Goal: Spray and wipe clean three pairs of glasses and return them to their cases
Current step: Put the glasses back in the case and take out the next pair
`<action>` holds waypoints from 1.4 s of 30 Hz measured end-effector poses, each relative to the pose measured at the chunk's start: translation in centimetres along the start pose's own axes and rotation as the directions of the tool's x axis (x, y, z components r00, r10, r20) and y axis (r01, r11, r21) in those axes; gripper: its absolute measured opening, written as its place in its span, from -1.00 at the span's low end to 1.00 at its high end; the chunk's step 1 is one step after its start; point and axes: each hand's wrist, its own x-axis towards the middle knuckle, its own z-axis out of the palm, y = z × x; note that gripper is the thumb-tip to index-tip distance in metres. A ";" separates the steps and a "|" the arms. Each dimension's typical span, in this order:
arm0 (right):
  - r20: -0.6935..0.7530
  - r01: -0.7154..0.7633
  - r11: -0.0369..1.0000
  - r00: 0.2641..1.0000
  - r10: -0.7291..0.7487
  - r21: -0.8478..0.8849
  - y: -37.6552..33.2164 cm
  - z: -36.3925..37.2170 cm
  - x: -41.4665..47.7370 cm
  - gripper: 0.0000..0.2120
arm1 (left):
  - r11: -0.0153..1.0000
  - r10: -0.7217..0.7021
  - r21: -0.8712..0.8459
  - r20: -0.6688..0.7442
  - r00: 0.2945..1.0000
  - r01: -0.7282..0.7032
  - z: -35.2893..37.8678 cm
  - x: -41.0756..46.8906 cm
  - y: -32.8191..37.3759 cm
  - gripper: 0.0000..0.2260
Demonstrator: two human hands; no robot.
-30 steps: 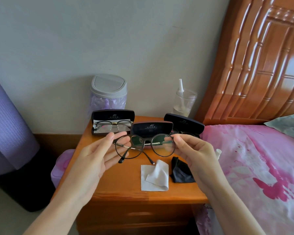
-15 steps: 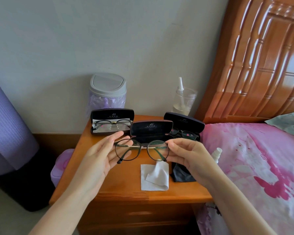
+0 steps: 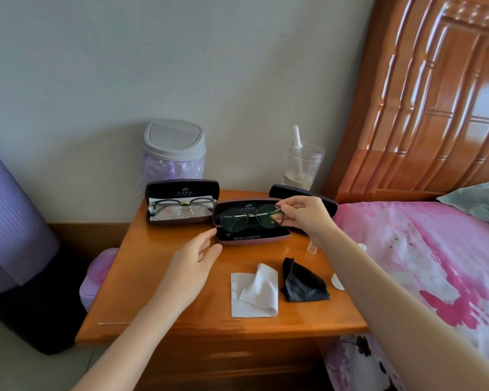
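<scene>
Right hand [image 3: 305, 218] pinches the round glasses [image 3: 249, 218] by their right rim, over the open middle case [image 3: 254, 239]. Left hand [image 3: 192, 266], fingers loosely extended and empty, sits at the case's front-left corner; open nightstand [image 3: 153, 277] surface lies leftward.

Quick count: three glasses cases, a left case [image 3: 181, 188], middle case [image 3: 254, 239] and right case [image 3: 285, 191]. Only two pairs of glasses showing, the boxed pair [image 3: 182, 206] and the held pair [image 3: 251, 215]. Two cloths, white cloth [image 3: 251, 297] and black cloth [image 3: 302, 283]. One bin [image 3: 174, 153], one cup [image 3: 302, 167].
</scene>
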 end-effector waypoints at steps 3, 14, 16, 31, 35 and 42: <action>-0.021 -0.033 0.999 0.999 0.034 0.006 0.6 0.1 0.8 -0.83 | 0.988 0.035 0.149 -0.007 0.999 -0.033 0.3 0.3 -0.7 -0.60; -0.037 -0.031 0.993 0.999 0.027 -0.111 2.8 0.8 2.1 -0.83 | 0.957 0.084 0.277 0.004 0.996 -0.082 1.0 1.4 -1.8 -0.64; -0.077 0.004 0.977 0.997 -0.021 -0.215 3.3 1.1 2.4 -0.83 | 0.957 0.088 0.276 0.002 0.996 -0.085 1.1 1.5 -2.0 -0.64; -0.230 0.249 0.922 0.918 -0.322 -0.296 3.0 1.8 -1.9 -0.82 | 0.960 0.103 0.268 -0.055 0.993 -0.085 0.4 1.5 -2.4 -0.69; -0.002 0.336 0.900 0.937 -0.350 -0.277 3.0 4.7 -5.4 -0.83 | 0.964 0.116 0.257 -0.154 0.981 -0.074 -1.6 1.9 -2.0 -0.72; 0.324 0.519 0.647 0.855 -0.405 -0.559 4.6 8.0 -7.7 -0.84 | 0.950 0.109 0.313 -0.308 0.945 -0.008 -6.3 4.5 -2.0 -0.74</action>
